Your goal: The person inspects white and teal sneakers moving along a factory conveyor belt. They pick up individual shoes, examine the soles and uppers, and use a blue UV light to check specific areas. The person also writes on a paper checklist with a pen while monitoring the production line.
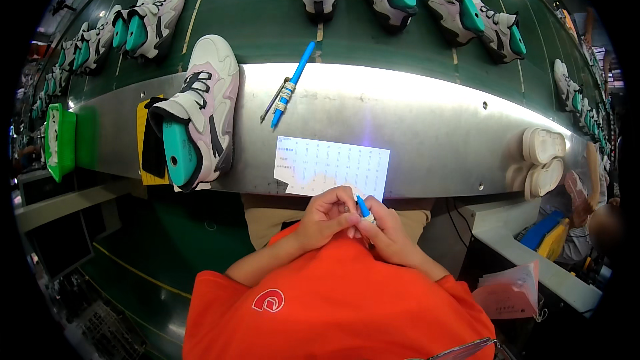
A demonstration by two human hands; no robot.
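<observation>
Close to my body, at the table's near edge, my two hands meet. My right hand (389,232) is closed around a slim blue pen-like stick (363,207) with a pale band on it. My left hand (327,217) is pinched against the right fingers; what it holds, if anything, is too small to make out. Just beyond them lies a white printed sheet (333,163) with rows of figures. Farther off lie a blue pen (303,67) and a dark thin tool (273,104), side by side with pale bands around the pen. A white and lilac sneaker (215,93) with a teal insert (179,150) stands at the left.
A yellow card (143,140) and a black flat piece (155,147) lie by the sneaker. Two cream shoe-shaped pieces (547,160) sit at the metal table's (427,127) right end. Beyond runs a green conveyor belt (253,13) with several sneakers. A green bin (65,140) stands far left.
</observation>
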